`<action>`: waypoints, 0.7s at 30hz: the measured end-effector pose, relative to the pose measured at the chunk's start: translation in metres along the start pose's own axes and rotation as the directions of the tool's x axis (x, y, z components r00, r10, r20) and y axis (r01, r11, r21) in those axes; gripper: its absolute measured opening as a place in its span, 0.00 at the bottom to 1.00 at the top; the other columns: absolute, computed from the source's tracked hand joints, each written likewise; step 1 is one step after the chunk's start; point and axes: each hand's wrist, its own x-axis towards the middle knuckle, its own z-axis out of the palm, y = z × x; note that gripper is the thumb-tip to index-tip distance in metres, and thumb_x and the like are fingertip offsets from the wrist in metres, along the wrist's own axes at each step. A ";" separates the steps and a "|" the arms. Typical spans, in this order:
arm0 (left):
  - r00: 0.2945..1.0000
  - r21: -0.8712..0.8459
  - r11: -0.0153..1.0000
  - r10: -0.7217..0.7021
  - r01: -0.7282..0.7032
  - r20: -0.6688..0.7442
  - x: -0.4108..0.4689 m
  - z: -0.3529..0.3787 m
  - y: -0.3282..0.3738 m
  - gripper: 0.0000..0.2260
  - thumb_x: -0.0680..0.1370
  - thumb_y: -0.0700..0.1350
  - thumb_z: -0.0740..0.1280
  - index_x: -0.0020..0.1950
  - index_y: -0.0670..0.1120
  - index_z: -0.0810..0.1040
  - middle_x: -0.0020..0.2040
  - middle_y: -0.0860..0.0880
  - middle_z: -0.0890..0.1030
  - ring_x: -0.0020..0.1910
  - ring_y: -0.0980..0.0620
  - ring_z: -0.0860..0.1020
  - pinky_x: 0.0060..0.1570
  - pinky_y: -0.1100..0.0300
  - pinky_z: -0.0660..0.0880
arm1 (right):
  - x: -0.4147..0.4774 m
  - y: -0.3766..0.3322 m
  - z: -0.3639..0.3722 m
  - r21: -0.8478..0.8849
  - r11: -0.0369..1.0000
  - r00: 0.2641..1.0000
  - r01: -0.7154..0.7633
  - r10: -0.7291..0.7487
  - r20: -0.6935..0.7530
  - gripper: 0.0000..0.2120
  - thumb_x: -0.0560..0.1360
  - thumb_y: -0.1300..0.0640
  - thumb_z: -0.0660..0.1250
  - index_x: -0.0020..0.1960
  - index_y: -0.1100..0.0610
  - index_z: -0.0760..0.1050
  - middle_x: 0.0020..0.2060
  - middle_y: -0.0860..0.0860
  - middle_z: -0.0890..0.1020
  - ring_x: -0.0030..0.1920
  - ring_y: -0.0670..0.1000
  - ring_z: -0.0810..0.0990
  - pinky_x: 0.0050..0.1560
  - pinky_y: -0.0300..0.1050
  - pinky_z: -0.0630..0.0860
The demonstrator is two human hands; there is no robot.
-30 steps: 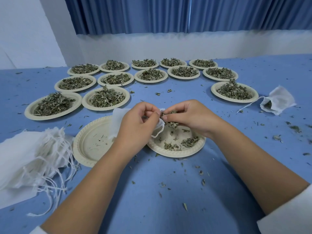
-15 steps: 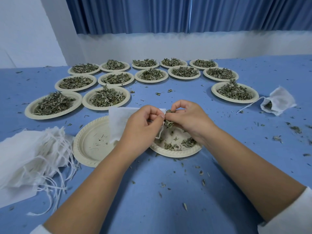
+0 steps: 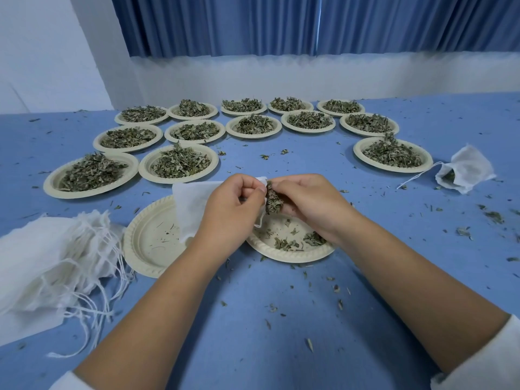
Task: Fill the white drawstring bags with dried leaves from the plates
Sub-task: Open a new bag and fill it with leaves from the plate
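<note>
Left hand [image 3: 228, 212] pinches a white bag [image 3: 191, 204] by its mouth. Right hand [image 3: 309, 204] grips a clump of leaves [image 3: 273, 199] against it, above a plate [image 3: 292, 253].

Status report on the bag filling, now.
Left grip pinches the bag open at its mouth. Right grip holds leaf clump at the opening. Plate underneath nearly empty. Nothing blocking the mouth.

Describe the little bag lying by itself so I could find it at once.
Start at the blue table and follow its right side, just past the rightmost heaped plate. There lies a small white drawstring bag, its string trailing towards that plate. Unlike the flat pile of bags at the far left, it lies alone with green leaves showing in its mouth.
</note>
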 end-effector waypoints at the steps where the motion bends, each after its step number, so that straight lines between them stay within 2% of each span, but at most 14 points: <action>1: 1.000 -0.004 1.000 -0.001 0.001 -0.003 0.000 0.000 0.000 0.07 0.79 0.39 0.65 0.43 0.49 0.78 0.35 0.53 0.78 0.37 0.54 0.76 0.40 0.63 0.73 | 0.000 0.000 0.001 -0.020 1.000 1.000 0.005 -0.005 -0.002 0.09 0.80 0.63 0.63 0.53 0.62 0.81 0.27 0.44 0.81 0.24 0.39 0.75 0.28 0.29 0.71; 3: 1.000 -0.011 1.000 0.004 -0.004 -0.009 0.001 0.000 -0.001 0.07 0.79 0.39 0.65 0.43 0.49 0.77 0.33 0.55 0.78 0.34 0.57 0.76 0.37 0.66 0.72 | 0.001 0.002 0.002 -0.078 0.997 0.999 0.017 -0.020 -0.033 0.07 0.78 0.62 0.66 0.53 0.57 0.82 0.35 0.48 0.83 0.28 0.41 0.75 0.34 0.33 0.73; 5: 1.000 -0.021 1.000 0.009 -0.010 -0.014 0.001 0.000 -0.001 0.07 0.79 0.39 0.65 0.43 0.49 0.77 0.31 0.57 0.78 0.33 0.58 0.75 0.35 0.69 0.72 | 0.001 0.003 0.003 -0.094 0.996 0.997 0.009 -0.016 -0.080 0.04 0.76 0.60 0.70 0.50 0.55 0.81 0.39 0.53 0.83 0.34 0.47 0.75 0.39 0.40 0.75; 6: 1.000 -0.029 1.000 0.010 -0.010 -0.010 0.000 0.001 0.000 0.07 0.79 0.39 0.65 0.43 0.49 0.77 0.31 0.56 0.79 0.33 0.58 0.76 0.35 0.69 0.72 | 0.001 0.004 0.003 -0.069 0.998 0.995 0.012 -0.019 -0.098 0.03 0.75 0.60 0.72 0.48 0.55 0.81 0.39 0.53 0.84 0.35 0.48 0.76 0.40 0.41 0.76; 9: 0.999 -0.028 0.999 0.021 -0.019 0.038 -0.001 0.002 0.001 0.06 0.79 0.40 0.66 0.44 0.49 0.78 0.33 0.55 0.79 0.34 0.58 0.77 0.35 0.69 0.74 | 0.002 0.005 0.001 -0.005 0.999 0.989 0.054 -0.054 -0.138 0.02 0.72 0.62 0.75 0.43 0.57 0.83 0.37 0.50 0.86 0.36 0.45 0.82 0.38 0.35 0.78; 13: 0.996 -0.031 0.999 0.016 -0.013 0.083 -0.001 0.003 0.001 0.05 0.80 0.40 0.66 0.45 0.48 0.78 0.35 0.54 0.79 0.35 0.59 0.77 0.38 0.69 0.73 | 0.002 0.005 0.001 -0.016 0.995 0.978 0.098 -0.100 -0.184 0.04 0.70 0.63 0.77 0.42 0.56 0.83 0.33 0.48 0.83 0.33 0.43 0.80 0.35 0.33 0.75; 17: 0.996 -0.019 1.000 0.020 -0.018 0.082 -0.002 0.003 0.001 0.05 0.80 0.40 0.66 0.45 0.47 0.78 0.35 0.54 0.79 0.35 0.59 0.76 0.40 0.68 0.74 | 0.001 0.005 0.002 -0.049 0.994 0.970 0.098 -0.106 -0.220 0.07 0.69 0.62 0.77 0.43 0.55 0.80 0.36 0.51 0.84 0.36 0.45 0.81 0.38 0.36 0.78; 21: 0.997 -0.021 1.000 0.012 -0.011 0.072 -0.001 0.002 0.002 0.05 0.80 0.40 0.65 0.45 0.48 0.78 0.33 0.57 0.78 0.34 0.61 0.76 0.39 0.69 0.74 | -0.001 0.005 0.001 -0.092 0.989 0.974 0.117 -0.132 -0.182 0.06 0.70 0.62 0.76 0.43 0.56 0.80 0.36 0.52 0.85 0.37 0.46 0.82 0.45 0.39 0.79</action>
